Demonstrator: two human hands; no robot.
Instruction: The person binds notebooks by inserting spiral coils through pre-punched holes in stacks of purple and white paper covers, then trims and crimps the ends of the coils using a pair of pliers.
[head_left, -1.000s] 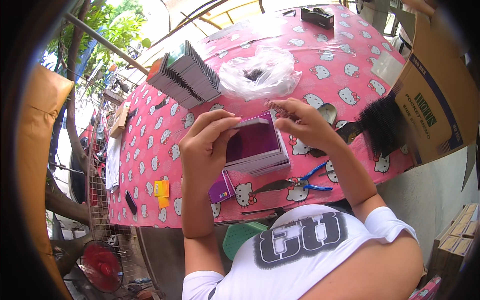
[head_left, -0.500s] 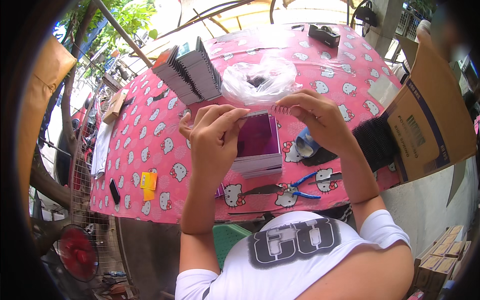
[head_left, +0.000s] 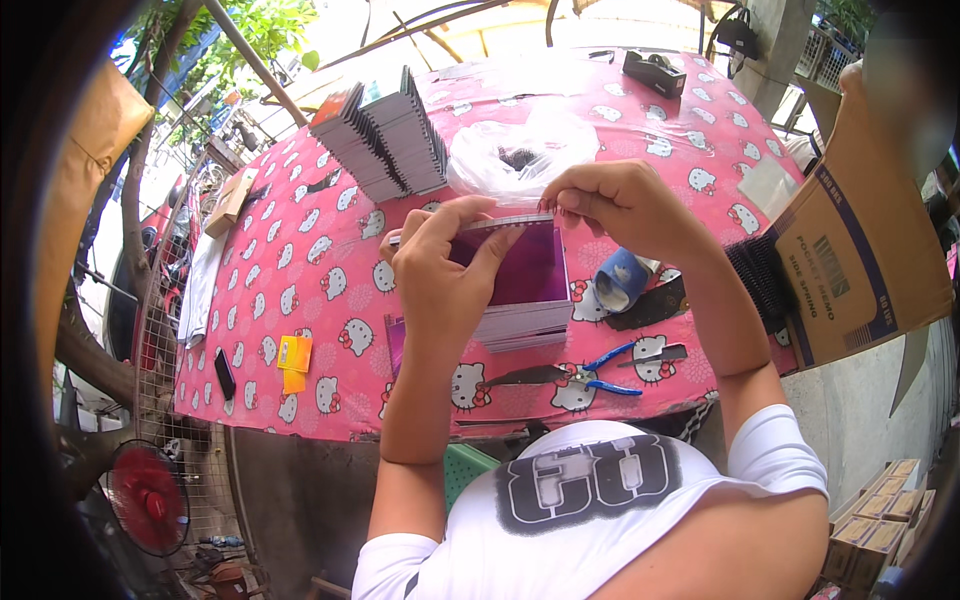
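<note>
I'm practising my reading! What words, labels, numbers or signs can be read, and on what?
I can't copy out printed words or numbers, but here's where they are:
Brown cardboard box: dark lettering on its side.
White shirt: big dark characters.
Yellow cards: too small to read.
Purple cover: none I can make out.

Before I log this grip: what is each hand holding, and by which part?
The left hand pinches a notepad by its punched far edge; the right hand pinches a spiral binding coil, but where along it cannot be told.
</note>
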